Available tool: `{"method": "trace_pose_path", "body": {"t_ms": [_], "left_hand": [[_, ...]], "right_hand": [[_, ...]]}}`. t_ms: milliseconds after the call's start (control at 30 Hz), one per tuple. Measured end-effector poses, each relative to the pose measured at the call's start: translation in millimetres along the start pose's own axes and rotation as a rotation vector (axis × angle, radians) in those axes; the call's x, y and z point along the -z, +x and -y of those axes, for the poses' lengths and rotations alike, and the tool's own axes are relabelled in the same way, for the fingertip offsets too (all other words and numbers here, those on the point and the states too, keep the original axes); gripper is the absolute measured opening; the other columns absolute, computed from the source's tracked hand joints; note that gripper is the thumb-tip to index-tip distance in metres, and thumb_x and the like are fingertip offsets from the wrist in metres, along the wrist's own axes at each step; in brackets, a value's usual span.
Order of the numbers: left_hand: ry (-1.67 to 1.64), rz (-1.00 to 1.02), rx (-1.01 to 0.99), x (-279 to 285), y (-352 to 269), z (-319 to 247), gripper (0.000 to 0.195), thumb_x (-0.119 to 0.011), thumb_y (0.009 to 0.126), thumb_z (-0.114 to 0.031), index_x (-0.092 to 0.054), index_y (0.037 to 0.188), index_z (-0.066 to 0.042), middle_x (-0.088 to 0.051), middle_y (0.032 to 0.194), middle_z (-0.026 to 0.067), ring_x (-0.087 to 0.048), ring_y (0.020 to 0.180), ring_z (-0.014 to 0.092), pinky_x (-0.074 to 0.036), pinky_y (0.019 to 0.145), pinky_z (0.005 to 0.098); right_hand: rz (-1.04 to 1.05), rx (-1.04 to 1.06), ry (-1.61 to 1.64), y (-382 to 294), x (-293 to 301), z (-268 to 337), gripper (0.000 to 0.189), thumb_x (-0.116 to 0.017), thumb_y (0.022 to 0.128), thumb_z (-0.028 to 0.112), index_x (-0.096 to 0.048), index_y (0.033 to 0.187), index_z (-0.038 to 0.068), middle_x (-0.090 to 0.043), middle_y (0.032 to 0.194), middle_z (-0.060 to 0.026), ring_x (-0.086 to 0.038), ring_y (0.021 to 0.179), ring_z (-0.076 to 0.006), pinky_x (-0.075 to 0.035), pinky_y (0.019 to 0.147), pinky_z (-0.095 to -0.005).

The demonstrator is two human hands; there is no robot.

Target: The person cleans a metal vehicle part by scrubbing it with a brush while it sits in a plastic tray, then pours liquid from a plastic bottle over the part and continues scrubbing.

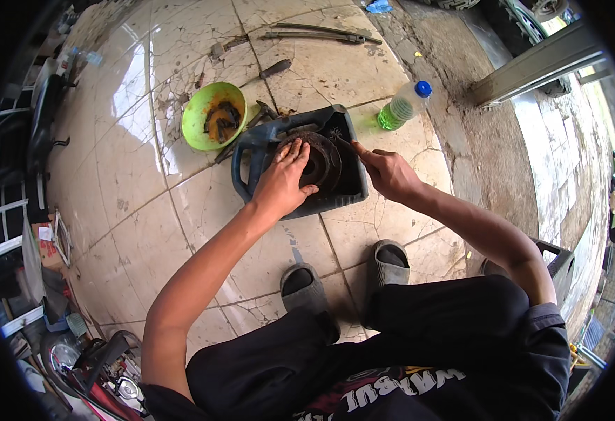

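Note:
My left hand [288, 171] rests with its fingers spread on a dark, round metal part [324, 158], which lies in a cut-open blue plastic jug [249, 152] used as a tray. At the jug's right side, my right hand [386, 168] is closed around a thin dark tool; its tip points into the jug near the round part, and its exact kind cannot be told. Left of the jug stands a lime-green bowl [194, 126] with dark pieces [223, 121] in brownish residue. A hammer [263, 113] lies partly behind the jug.
A screwdriver [275, 69] and wiper blades [323, 34] lie on the tiled floor beyond the jug. At right stands a clear bottle of green liquid [394, 112] with a blue cap. A metal post [528, 66] is at upper right, motorcycle parts [113, 373] at lower left.

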State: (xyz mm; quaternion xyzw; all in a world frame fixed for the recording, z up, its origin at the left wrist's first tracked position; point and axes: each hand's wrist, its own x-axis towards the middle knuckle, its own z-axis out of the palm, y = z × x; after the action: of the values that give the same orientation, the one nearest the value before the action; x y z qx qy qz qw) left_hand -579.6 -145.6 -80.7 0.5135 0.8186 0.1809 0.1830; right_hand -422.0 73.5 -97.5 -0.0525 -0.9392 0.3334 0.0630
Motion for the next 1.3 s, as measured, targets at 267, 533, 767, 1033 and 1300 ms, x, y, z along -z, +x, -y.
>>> {"method": "trace_pose_path", "body": {"t_ms": [267, 533, 767, 1033, 1300], "left_hand": [[-0.014, -0.006, -0.028, -1, 0, 4, 0.087, -0.08, 0.079, -0.028, -0.037, 0.146, 0.004, -0.037, 0.152, 0.0254, -0.033, 0.142, 0.04, -0.03, 0.118, 0.043], [0.034, -0.09, -0.049, -12, -10, 11, 0.083, -0.078, 0.081, -0.034, -0.04, 0.144, 0.006, -0.035, 0.154, 0.0227, -0.033, 0.143, 0.038, -0.03, 0.118, 0.0428], [-0.017, -0.158, -0.056, -17, -16, 15, 0.075, -0.076, 0.083, -0.038, -0.048, 0.139, 0.004, -0.037, 0.153, 0.0208, -0.035, 0.142, 0.036, -0.031, 0.117, 0.0439], [-0.002, -0.165, -0.05, -17, -15, 14, 0.069, -0.078, 0.081, -0.039, -0.053, 0.133, -0.001, -0.04, 0.151, 0.0198, -0.039, 0.139, 0.037, -0.032, 0.116, 0.0466], [0.084, -0.213, -0.102, 8, 4, 27, 0.081, -0.072, 0.081, -0.056, -0.049, 0.138, -0.003, -0.047, 0.141, 0.0178, -0.048, 0.128, 0.036, -0.03, 0.114, 0.0465]], "right_hand": [[0.088, -0.05, 0.059, -37, -1, 10, 0.051, -0.055, 0.093, 0.005, -0.048, 0.143, 0.007, -0.061, 0.079, -0.0211, -0.063, 0.071, -0.0426, -0.05, 0.064, -0.0485], [0.041, -0.044, 0.142, 15, -3, 13, 0.042, -0.051, 0.096, 0.006, -0.051, 0.138, 0.0, -0.065, 0.085, -0.0283, -0.065, 0.077, -0.0434, -0.05, 0.065, -0.0493], [0.094, -0.058, 0.116, -23, -4, 11, 0.045, -0.052, 0.095, 0.005, -0.049, 0.14, 0.001, -0.064, 0.084, -0.0275, -0.065, 0.077, -0.0438, -0.049, 0.065, -0.0501], [0.045, -0.039, 0.098, 2, -5, 11, 0.047, -0.054, 0.094, 0.005, -0.049, 0.141, 0.003, -0.064, 0.08, -0.0253, -0.064, 0.072, -0.0442, -0.05, 0.064, -0.0499], [0.02, -0.1, 0.187, -35, -3, 14, 0.048, -0.055, 0.094, 0.005, -0.049, 0.142, 0.005, -0.063, 0.079, -0.0251, -0.063, 0.074, -0.0437, -0.049, 0.063, -0.0484]]}}
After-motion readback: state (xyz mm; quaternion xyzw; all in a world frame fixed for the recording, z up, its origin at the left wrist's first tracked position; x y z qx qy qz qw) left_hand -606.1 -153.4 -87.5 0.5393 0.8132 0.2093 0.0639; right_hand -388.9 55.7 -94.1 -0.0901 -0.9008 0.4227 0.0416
